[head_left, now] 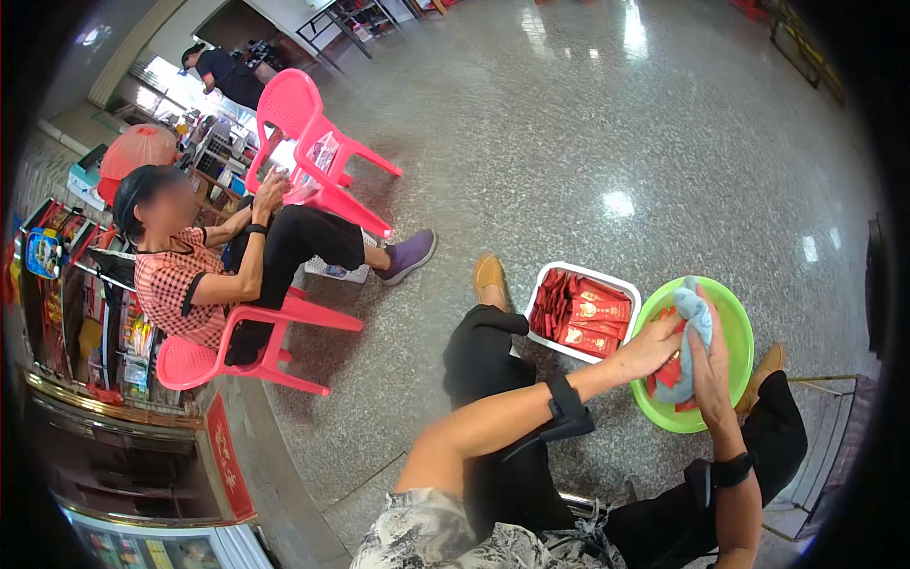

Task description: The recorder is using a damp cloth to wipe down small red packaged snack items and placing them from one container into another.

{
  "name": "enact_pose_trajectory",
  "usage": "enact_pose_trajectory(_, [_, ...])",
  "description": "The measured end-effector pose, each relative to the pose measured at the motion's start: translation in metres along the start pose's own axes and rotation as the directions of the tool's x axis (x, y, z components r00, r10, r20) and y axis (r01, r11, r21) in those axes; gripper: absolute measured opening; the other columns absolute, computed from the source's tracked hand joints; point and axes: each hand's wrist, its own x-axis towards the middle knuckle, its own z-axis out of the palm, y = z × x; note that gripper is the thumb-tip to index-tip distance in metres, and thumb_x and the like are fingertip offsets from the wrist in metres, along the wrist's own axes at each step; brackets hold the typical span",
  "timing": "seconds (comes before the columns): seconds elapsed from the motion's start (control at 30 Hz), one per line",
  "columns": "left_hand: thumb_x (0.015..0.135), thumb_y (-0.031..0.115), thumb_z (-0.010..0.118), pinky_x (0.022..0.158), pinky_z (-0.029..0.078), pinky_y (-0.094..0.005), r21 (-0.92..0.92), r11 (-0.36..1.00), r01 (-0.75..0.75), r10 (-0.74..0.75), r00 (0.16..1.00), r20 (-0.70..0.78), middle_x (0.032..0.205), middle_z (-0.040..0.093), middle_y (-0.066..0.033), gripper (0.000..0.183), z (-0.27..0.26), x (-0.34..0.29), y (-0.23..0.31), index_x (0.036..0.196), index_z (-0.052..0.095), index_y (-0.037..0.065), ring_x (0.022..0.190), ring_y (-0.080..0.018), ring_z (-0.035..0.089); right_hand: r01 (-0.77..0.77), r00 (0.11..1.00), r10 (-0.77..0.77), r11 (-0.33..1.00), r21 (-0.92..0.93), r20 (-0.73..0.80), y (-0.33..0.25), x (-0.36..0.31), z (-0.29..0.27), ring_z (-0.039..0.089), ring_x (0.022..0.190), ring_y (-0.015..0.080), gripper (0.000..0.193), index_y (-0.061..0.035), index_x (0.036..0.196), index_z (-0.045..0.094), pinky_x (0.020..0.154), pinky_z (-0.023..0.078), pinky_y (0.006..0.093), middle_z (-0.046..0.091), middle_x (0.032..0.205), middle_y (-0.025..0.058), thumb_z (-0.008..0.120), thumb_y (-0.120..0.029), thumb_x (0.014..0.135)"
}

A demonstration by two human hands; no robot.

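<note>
Both my hands are together over a lime-green basin [737, 327] between my knees. A light blue-grey cloth [695, 305] is bunched up in my right hand [711, 368], whose fingers wrap round it from the right. My left hand [652, 348] reaches in from the left with its fingers closed near the cloth. What it pinches, if anything, is too small to make out. Several red packets [669, 372] show below the cloth, partly hidden by my hands. Left of the basin, a white tray [574, 353] holds many red packets [595, 309], some in a neat stack and others bundled on edge.
At the left, a person in a checked shirt [180, 284] sits on a pink chair [194, 365], hands near another pink chair [289, 106] bearing clear plastic. Another person [232, 81] bends at the back. Shelves with goods [90, 327] line the left wall. A metal frame [823, 455] stands beside my right leg.
</note>
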Motion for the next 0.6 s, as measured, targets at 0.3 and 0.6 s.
enact_pose_trajectory(0.3, [0.093, 0.010, 0.040, 0.068, 0.051, -0.0259, -0.186, 0.959, 0.213, -0.176, 0.964, 0.200, 0.090, 0.061, -0.0074, 0.035, -0.002, -0.008, 0.018, 0.127, 0.039, 0.000, 0.081, -0.0113, 0.061, -0.093, 0.994, 0.096, 0.993, -0.066, 0.050, 0.015, 0.011, -0.018, 0.051, 0.103, 0.0141, 0.030, -0.0005, 0.122, 0.046, 0.089, 0.040, 0.0275, 0.055, 0.112, 0.0083, 0.045, -0.008, 0.093])
enact_pose_trajectory(0.6, [0.090, 0.007, 0.043, 0.079, 0.047, -0.0283, -0.103, 0.993, 0.061, -0.037, 0.974, 0.225, 0.100, 0.060, -0.0088, 0.033, 0.001, -0.007, 0.003, 0.122, 0.045, -0.001, 0.090, -0.0135, 0.058, -0.197, 0.979, 0.200, 0.978, 0.074, -0.032, 0.023, 0.015, -0.029, 0.054, 0.102, 0.0150, 0.033, -0.0020, 0.123, 0.046, 0.088, 0.043, 0.0285, 0.056, 0.114, 0.0076, 0.049, -0.017, 0.094])
